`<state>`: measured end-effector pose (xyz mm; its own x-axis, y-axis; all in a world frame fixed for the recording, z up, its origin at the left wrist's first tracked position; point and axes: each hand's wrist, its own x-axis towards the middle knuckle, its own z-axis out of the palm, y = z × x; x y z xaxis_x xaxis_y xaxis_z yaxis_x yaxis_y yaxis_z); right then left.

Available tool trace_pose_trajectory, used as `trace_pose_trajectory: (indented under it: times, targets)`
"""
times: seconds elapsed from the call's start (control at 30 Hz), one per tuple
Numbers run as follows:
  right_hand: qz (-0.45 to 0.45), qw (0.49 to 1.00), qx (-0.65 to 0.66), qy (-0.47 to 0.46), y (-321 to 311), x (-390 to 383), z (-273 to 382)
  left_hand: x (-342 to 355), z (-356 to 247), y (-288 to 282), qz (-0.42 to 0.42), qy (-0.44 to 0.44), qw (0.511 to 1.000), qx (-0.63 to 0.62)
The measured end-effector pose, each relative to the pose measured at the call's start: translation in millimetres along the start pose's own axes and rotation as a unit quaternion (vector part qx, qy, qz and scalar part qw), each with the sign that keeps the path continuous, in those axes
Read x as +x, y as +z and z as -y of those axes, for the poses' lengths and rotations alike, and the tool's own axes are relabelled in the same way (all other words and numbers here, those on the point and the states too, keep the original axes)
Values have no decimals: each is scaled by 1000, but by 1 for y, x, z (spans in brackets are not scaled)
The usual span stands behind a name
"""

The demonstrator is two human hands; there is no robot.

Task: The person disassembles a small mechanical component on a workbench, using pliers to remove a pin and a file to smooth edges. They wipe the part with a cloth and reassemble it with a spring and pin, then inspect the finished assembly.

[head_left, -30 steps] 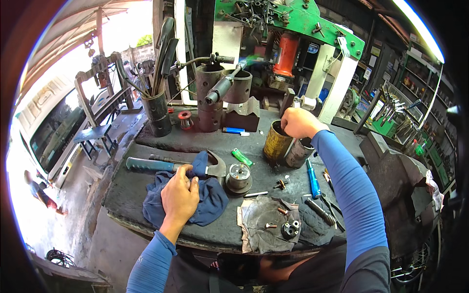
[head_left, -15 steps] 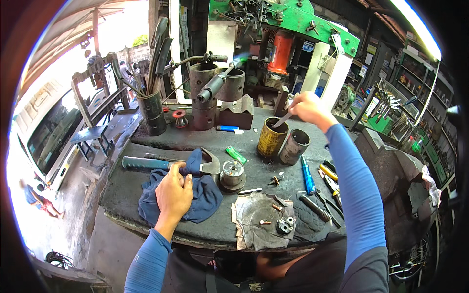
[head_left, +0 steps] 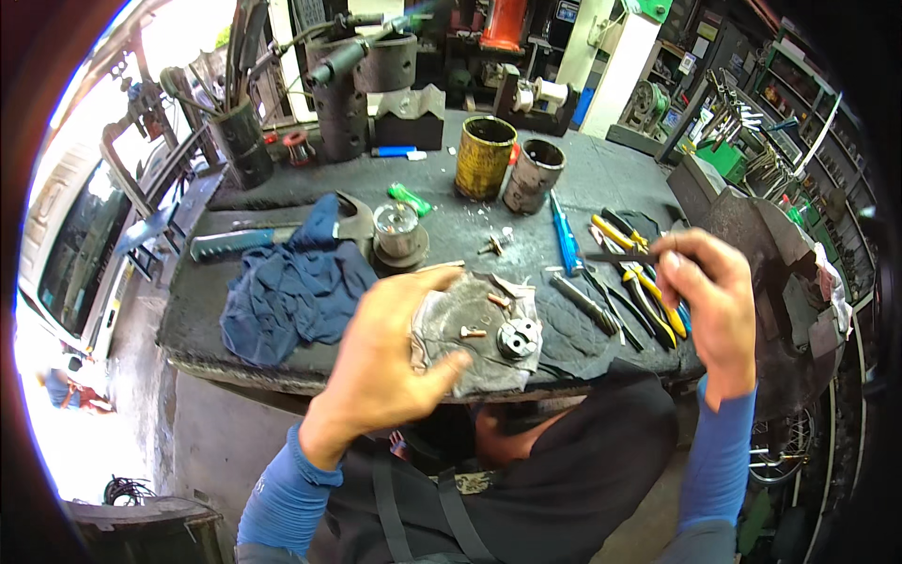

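Note:
My right hand (head_left: 712, 296) is closed round one end of a thin dark flat strip (head_left: 620, 257), which points left above the pliers. My left hand (head_left: 381, 357) is spread and holds nothing, at the left edge of a grey rag (head_left: 442, 324). On that rag lie a round metal part with holes (head_left: 518, 338) and two small copper-coloured bolts, one of them a bolt (head_left: 473, 333) near the middle. Behind my left hand stands a round metal piece on a flanged base (head_left: 399, 230). A crumpled blue cloth (head_left: 296, 291) lies beside a hammer (head_left: 235, 240).
A yellow can (head_left: 485, 160) and a grey can (head_left: 534, 179) stand at the back. Yellow-handled pliers (head_left: 662, 315), a blue screwdriver (head_left: 567, 235) and a dark cylindrical tool (head_left: 584, 304) lie at the right. A green lighter (head_left: 410, 198) and a blowtorch (head_left: 343, 61) are farther off.
My right hand has drawn the strip out of the yellow can and come nearer, down to the right. My left hand has left the blue cloth, moved right and opened. The view has tilted down.

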<state>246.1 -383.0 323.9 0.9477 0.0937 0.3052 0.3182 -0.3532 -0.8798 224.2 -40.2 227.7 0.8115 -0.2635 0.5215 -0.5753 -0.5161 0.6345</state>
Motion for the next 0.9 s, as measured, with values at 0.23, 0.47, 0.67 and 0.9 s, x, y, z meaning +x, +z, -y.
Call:
trace_pose_trajectory:
  times: [0.23, 0.47, 0.67, 0.9]
  targets:
    - [-72, 990, 108, 61, 10, -84, -24, 16, -14, 57, 136, 16, 991, 14]
    - [-58, 995, 64, 58, 21, -91, -34, 20, -6, 68, 134, 20, 991, 21]
    - [-56, 998, 33, 25, 22, -95, -30, 17, -20, 57, 50, 84, 995, -31]
    - [-82, 995, 49, -38, 21, -102, -31, 6, -35, 51, -11, 84, 993, -83]
